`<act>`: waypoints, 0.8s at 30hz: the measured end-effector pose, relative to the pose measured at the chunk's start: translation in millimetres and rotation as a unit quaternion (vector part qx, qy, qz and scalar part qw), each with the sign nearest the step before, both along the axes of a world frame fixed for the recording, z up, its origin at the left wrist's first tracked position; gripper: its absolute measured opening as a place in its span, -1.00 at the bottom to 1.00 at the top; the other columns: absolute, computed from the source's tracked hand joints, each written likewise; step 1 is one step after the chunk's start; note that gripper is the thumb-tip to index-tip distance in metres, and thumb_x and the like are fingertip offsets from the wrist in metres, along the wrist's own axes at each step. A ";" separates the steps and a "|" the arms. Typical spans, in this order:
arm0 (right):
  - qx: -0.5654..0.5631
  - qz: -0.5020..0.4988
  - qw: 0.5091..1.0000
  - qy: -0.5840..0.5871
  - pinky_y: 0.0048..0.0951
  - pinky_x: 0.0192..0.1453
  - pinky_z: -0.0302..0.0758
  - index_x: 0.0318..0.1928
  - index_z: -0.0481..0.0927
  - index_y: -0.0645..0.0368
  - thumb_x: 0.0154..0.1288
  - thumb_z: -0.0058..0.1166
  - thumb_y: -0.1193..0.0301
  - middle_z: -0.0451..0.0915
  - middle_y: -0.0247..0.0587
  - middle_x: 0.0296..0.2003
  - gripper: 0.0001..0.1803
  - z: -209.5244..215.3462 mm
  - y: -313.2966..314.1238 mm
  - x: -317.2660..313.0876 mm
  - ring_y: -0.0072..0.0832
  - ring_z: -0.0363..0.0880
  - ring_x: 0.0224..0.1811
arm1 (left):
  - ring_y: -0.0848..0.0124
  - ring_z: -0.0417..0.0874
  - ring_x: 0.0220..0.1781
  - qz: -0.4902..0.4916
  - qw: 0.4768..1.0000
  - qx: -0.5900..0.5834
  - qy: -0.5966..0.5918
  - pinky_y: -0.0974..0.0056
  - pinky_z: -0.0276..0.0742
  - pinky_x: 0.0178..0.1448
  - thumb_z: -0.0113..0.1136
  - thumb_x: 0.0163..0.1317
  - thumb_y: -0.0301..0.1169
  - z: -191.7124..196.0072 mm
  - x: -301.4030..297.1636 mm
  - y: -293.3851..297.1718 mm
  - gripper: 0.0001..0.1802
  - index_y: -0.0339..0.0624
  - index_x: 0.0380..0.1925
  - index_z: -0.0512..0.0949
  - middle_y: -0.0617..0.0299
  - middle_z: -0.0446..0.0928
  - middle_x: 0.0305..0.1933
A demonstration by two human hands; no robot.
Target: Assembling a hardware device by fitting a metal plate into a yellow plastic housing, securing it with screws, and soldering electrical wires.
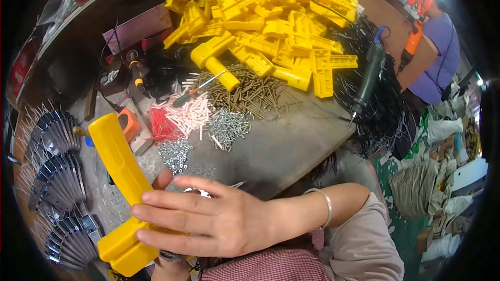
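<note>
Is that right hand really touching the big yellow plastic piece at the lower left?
Touching. The head view shows it: the right hand's fingers lie over the yellow plastic piece, with no gap visible.

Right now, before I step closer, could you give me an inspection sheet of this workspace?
Surface: grey worktop, partly covered by small hardware.
Job's things: yellow housing, held up; yellow parts heaped behind.
Clutter: brass-coloured screws, silver screws, red pieces, green power tool.
Grips: right grip holds the housing; left grip mostly hidden.
Cables: black cord crosses the yellow heap.
Surroundings: another person and wrapped bundles, right.
</note>
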State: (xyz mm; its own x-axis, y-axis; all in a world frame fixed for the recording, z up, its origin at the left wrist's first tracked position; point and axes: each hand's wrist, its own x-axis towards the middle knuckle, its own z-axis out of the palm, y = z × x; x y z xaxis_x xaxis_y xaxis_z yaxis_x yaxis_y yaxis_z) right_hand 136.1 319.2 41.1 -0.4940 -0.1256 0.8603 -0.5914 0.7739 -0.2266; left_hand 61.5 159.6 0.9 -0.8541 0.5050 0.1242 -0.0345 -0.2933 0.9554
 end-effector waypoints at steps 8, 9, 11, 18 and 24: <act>0.013 -0.493 0.802 -0.338 -0.06 -0.30 0.55 -0.43 0.53 0.18 0.10 0.19 0.26 0.61 -0.03 -0.51 -0.76 -82.3 167.4 50.6 -0.02 0.62 -0.43 | 0.31 0.69 -0.40 0.005 0.997 -0.014 -0.074 0.35 0.51 -0.49 0.02 0.03 0.49 3.8 21.3 6.9 0.14 -0.22 0.33 0.14 -0.03 0.40 0.23; 0.013 -0.491 0.803 -0.337 -0.06 -0.30 0.55 -0.43 0.53 0.18 0.10 0.19 0.26 0.61 -0.03 -0.51 -0.76 -88.5 171.2 47.9 -0.02 0.62 -0.43 | 0.31 0.69 -0.40 0.007 0.997 -0.014 -0.073 0.35 0.51 -0.49 0.02 0.03 0.49 3.6 21.5 5.2 0.14 -0.22 0.33 0.14 -0.03 0.40 0.23; -0.034 -0.491 0.787 -0.372 -0.05 -0.29 0.55 -0.45 0.51 0.18 0.07 0.19 0.26 0.61 -0.04 -0.50 -0.75 -94.0 176.8 42.5 -0.02 0.62 -0.41 | 0.34 0.68 -0.40 0.011 0.998 -0.035 -0.042 0.35 0.50 -0.49 0.02 0.02 0.49 3.5 21.0 2.0 0.11 -0.23 0.28 0.19 -0.01 0.42 0.19; -0.007 -0.477 0.822 -0.311 -0.10 -0.25 0.55 -0.43 0.52 0.17 0.04 0.20 0.31 0.59 -0.05 -0.44 -0.79 -99.0 169.5 18.3 -0.07 0.63 -0.33 | 0.32 0.65 -0.21 -0.006 0.998 -0.044 -0.048 0.33 0.56 -0.27 0.33 0.11 0.00 6.1 29.4 6.6 -0.15 -0.31 0.25 0.25 0.03 0.45 0.12; -0.011 -0.441 0.830 -0.342 -0.11 -0.26 0.55 -0.41 0.53 0.19 0.03 0.20 0.34 0.60 -0.04 -0.47 -0.80 -77.6 169.0 26.3 -0.08 0.63 -0.37 | 0.26 0.59 0.02 -0.049 0.996 -0.056 0.046 0.26 0.60 -0.13 0.23 0.13 -0.50 -27.3 10.2 -16.7 -0.40 -0.30 0.21 0.34 0.04 0.43 0.18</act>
State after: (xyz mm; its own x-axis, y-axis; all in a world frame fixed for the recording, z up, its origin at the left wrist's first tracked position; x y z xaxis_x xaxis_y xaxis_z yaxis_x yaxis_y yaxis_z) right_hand 162.4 488.3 -36.4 -0.7590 0.5571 0.3370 0.4761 0.8280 -0.2964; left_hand 71.7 142.9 -26.3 -0.7871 0.6012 0.1382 0.0316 -0.1844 0.9823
